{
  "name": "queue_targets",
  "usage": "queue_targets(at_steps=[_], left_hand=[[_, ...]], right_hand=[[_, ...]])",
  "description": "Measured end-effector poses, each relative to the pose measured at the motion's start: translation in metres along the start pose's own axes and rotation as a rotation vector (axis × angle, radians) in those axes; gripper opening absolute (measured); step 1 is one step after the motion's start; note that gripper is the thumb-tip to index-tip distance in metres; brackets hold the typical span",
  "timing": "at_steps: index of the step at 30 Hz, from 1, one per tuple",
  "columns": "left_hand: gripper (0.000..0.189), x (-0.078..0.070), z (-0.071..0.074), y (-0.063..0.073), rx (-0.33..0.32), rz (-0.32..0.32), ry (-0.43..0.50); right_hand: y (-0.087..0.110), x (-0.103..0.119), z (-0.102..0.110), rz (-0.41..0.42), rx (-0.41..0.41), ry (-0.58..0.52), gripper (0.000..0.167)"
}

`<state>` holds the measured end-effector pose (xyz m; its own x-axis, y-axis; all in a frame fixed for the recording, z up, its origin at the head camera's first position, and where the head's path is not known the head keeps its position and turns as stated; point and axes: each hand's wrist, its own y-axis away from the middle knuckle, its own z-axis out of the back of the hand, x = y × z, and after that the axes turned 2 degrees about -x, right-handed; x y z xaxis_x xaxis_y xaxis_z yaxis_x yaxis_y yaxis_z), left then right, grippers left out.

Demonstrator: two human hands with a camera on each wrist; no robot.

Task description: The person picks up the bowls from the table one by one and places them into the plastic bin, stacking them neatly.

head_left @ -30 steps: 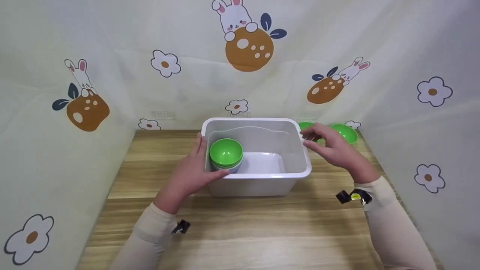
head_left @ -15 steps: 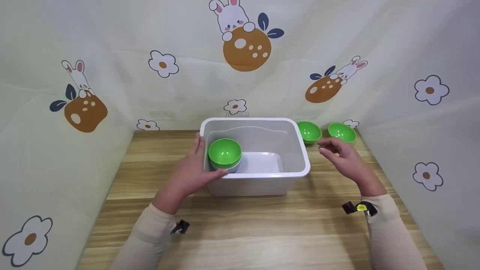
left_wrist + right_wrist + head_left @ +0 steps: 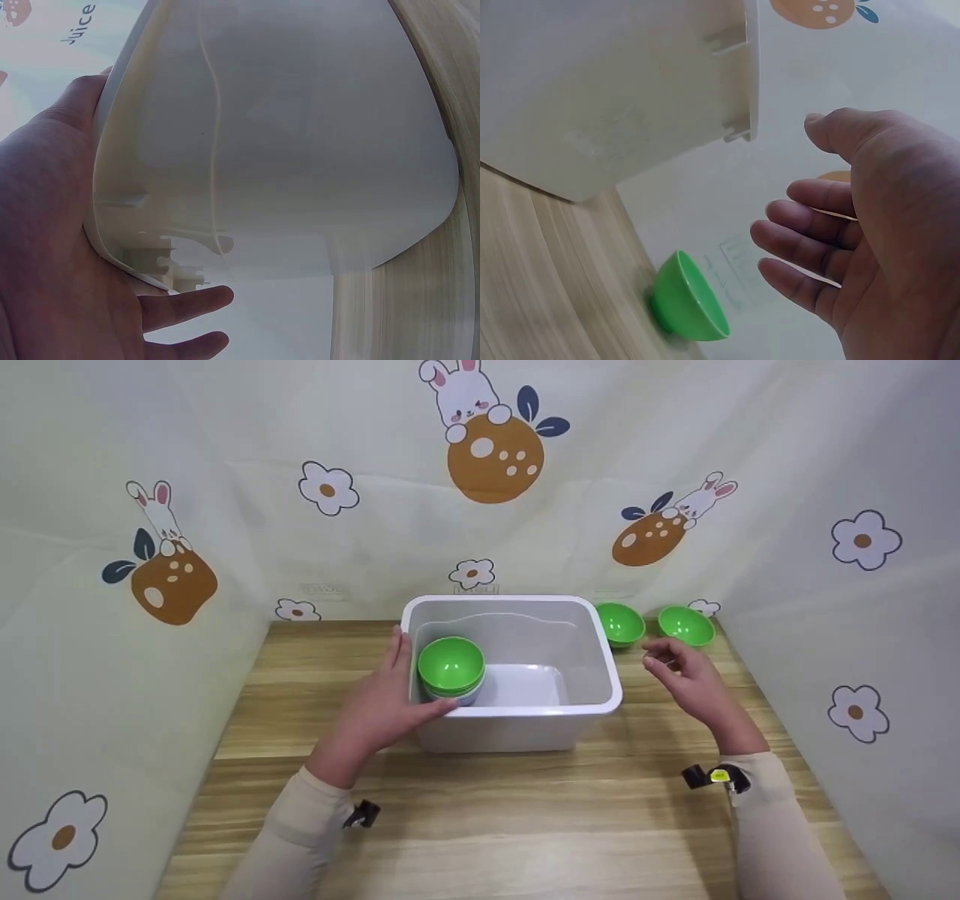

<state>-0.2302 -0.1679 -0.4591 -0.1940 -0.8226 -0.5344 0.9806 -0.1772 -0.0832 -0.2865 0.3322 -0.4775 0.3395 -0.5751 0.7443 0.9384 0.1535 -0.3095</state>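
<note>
A white plastic bin (image 3: 517,731) stands on the table with a stack of bowls at its left end, a green bowl (image 3: 451,664) uppermost and paler ones below. My left hand (image 3: 375,697) rests against the bin's left front corner, fingers along its left side and thumb over the front rim. In the left wrist view, straight fingers (image 3: 187,306) extend beside the bin wall. My right hand (image 3: 690,679) hovers right of the bin, fingers loosely bent and holding nothing. Behind it are two more green bowls, one near the bin (image 3: 621,624) and another farther right (image 3: 687,625).
The wood-grain table (image 3: 525,825) meets a cream curtain (image 3: 360,555) printed with rabbits, oranges and flowers at the back and sides. One of the back bowls (image 3: 686,300) shows close to the curtain in the right wrist view.
My right hand has drawn back from the bin's right rim, moving right and toward me, uncovering the nearer green bowl. My left hand and the bin stay put.
</note>
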Motion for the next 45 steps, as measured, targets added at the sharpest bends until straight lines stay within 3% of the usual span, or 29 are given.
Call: queue_targets(at_steps=[6,11,15,21,27,33,45], left_hand=[[0.149,-0.001,0.000,0.000,-0.006,-0.010,0.008],[0.150,0.000,-0.001,-0.001,-0.005,-0.010,0.011],[0.151,-0.001,0.000,-0.002,-0.007,-0.010,0.013],[0.151,-0.002,0.000,-0.002,0.000,-0.010,0.011],[0.150,-0.003,0.001,-0.002,0.001,-0.013,0.012],[0.151,-0.003,0.002,-0.002,-0.004,-0.007,0.002],[0.150,-0.002,0.002,0.000,-0.002,-0.016,-0.013]], right_hand=[[-0.006,-0.020,-0.010,-0.163,-0.223,0.055,0.045],[-0.012,-0.050,-0.017,-0.297,-0.411,0.067,0.058],[-0.019,-0.077,-0.016,-0.388,-0.474,0.057,0.071],[-0.029,-0.108,-0.008,-0.552,-0.470,0.036,0.103],[-0.045,-0.125,-0.002,-0.609,-0.392,0.068,0.130],[-0.059,-0.133,0.000,-0.640,-0.325,0.059,0.140],[-0.076,-0.140,0.003,-0.673,-0.255,0.070,0.145]])
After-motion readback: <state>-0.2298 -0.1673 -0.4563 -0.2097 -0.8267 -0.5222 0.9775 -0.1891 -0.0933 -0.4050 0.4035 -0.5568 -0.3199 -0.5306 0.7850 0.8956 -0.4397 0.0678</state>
